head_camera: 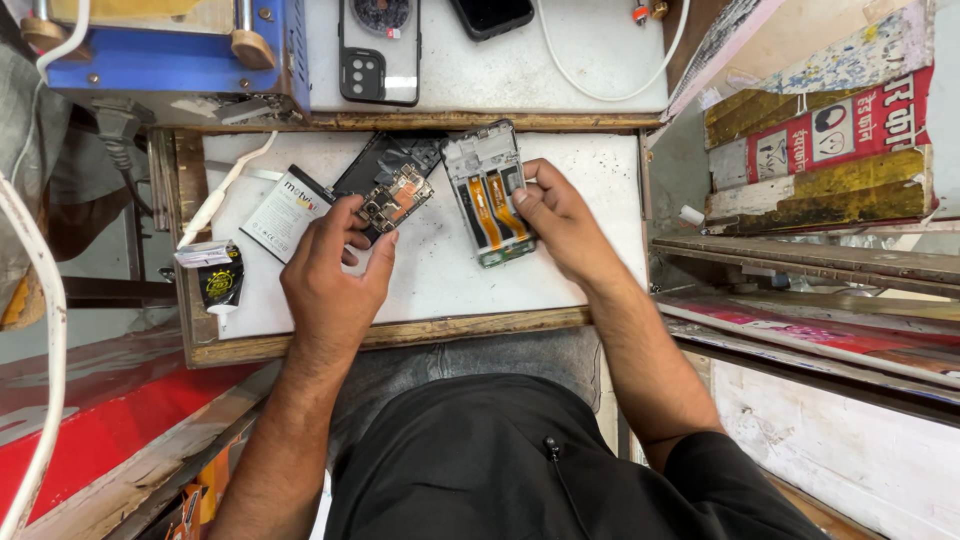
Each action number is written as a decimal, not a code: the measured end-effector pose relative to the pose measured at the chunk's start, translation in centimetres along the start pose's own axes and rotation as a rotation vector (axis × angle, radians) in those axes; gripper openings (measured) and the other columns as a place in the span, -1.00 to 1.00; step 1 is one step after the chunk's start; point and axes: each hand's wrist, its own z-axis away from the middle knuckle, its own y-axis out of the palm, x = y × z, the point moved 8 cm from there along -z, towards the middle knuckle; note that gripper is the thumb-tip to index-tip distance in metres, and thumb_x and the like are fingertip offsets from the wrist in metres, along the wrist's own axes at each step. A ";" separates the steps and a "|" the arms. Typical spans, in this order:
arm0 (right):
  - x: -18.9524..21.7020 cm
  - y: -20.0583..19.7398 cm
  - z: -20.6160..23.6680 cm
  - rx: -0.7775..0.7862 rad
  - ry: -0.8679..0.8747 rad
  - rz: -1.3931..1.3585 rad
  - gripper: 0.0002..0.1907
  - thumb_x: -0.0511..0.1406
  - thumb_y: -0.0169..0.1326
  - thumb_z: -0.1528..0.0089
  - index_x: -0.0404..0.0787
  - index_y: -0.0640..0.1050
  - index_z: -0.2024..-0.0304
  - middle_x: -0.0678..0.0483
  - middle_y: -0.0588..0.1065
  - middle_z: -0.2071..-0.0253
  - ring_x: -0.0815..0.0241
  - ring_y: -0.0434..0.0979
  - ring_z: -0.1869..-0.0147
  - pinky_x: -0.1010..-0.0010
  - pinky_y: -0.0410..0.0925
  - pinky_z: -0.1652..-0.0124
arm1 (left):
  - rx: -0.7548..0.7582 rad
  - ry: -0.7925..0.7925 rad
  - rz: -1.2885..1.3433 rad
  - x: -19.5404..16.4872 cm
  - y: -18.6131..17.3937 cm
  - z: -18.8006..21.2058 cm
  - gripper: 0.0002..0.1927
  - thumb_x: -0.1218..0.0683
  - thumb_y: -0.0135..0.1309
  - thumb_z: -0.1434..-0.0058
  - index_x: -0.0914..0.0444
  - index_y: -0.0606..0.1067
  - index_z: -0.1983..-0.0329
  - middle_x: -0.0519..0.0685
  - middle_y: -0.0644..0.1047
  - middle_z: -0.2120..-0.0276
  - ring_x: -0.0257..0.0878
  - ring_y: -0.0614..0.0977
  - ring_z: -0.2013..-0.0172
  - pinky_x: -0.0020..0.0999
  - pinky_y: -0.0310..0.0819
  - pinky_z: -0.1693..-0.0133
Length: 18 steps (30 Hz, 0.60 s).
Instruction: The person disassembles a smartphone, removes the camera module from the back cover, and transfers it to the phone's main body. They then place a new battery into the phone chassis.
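Two hands over one white work board (pixel 440 275), with opened phone parts spread between them.

Far left, lying half off the board's edge: a small black glue tube (pixel 222 282), nozzle down, close enough to grab yet clear of the parts. Just beside it, flat and face up: a white battery (pixel 287 212), set apart from the electronics, a white cable (pixel 215 195) running past its corner.

Next, the left hand (pixel 335 270), palm down, fingertips closed around a small circuit board (pixel 397 197). Held tilted, its far end over a black cover piece (pixel 395 155) lying beneath; probably kept low over the board so that nothing drops far. Whether resting on the cover or lifted just off it: cannot tell.

Right of that, near but apart: a phone frame (pixel 487 190), open side up, two orange flex cables along its length. Laid flat on the board, slightly slanted, likely for a steady base. Pinched at its right edge by the right hand (pixel 560 225), thumb and fingers closed on the rim, seemingly to keep it from sliding.

Above, on the upper shelf: a blue machine (pixel 180 50) and a cased phone (pixel 379 50), well apart from the hands.
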 end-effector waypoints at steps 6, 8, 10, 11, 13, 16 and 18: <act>-1.8 1.8 -0.4 0.018 0.053 -0.276 -0.68 -0.36 -0.11 -0.44 -0.25 0.29 -0.24 -0.06 0.60 0.08 0.23 0.63 0.03 0.42 0.54 0.06 | 0.029 0.081 -0.046 -0.7 0.4 -1.9 -0.49 0.19 0.40 -0.18 0.29 0.49 -0.17 0.01 0.60 0.20 -0.24 0.67 0.25 -0.37 0.61 0.28; -2.0 1.9 -0.2 0.033 0.057 -0.272 -0.66 -0.36 -0.12 -0.43 -0.24 0.28 -0.26 -0.07 0.61 0.06 0.23 0.64 -0.01 0.43 0.55 0.02 | 0.064 0.092 -0.077 -0.8 0.8 -2.3 -0.49 0.19 0.41 -0.18 0.29 0.49 -0.17 0.02 0.61 0.20 -0.23 0.67 0.25 -0.37 0.62 0.29; -2.1 1.9 -0.2 0.046 0.052 -0.253 -0.65 -0.36 -0.12 -0.44 -0.24 0.28 -0.28 -0.07 0.60 0.05 0.25 0.63 -0.02 0.46 0.53 0.04 | 0.068 0.119 -0.085 -1.1 1.2 -2.8 -0.49 0.17 0.41 -0.18 0.29 0.49 -0.17 0.03 0.61 0.18 -0.22 0.68 0.24 -0.35 0.63 0.26; -2.2 1.8 -0.2 0.052 0.047 -0.243 -0.64 -0.36 -0.12 -0.44 -0.24 0.28 -0.29 -0.07 0.60 0.04 0.26 0.62 -0.02 0.48 0.53 0.05 | 0.069 0.135 -0.088 -1.4 1.4 -3.1 -0.49 0.16 0.41 -0.18 0.29 0.49 -0.17 0.04 0.61 0.17 -0.21 0.68 0.23 -0.33 0.64 0.25; -2.3 1.6 -0.3 0.047 0.031 -0.176 -0.63 -0.37 -0.10 -0.47 -0.26 0.28 -0.33 -0.10 0.57 0.08 0.29 0.50 0.14 0.54 0.35 0.24 | 0.084 0.152 -0.088 -1.8 2.0 -3.7 -0.48 0.15 0.42 -0.18 0.29 0.49 -0.16 0.05 0.62 0.14 -0.18 0.68 0.23 -0.29 0.63 0.22; -2.4 1.7 -0.4 0.067 0.026 -0.237 -0.63 -0.37 -0.09 -0.46 -0.27 0.28 -0.31 -0.09 0.58 0.07 0.27 0.55 0.05 0.49 0.42 0.13 | 0.105 0.190 -0.093 -2.6 2.8 -4.5 -0.49 0.15 0.41 -0.18 0.28 0.50 -0.17 0.07 0.62 0.09 -0.10 0.69 0.18 -0.23 0.62 0.17; -2.5 1.8 -0.3 0.075 0.036 -0.294 -0.63 -0.37 -0.08 -0.45 -0.28 0.27 -0.29 -0.08 0.59 0.04 0.25 0.61 -0.04 0.44 0.50 0.01 | 0.128 0.209 -0.089 -3.0 3.4 -5.0 -0.48 0.16 0.40 -0.18 0.28 0.50 -0.18 0.08 0.62 0.07 -0.06 0.69 0.15 -0.21 0.62 0.14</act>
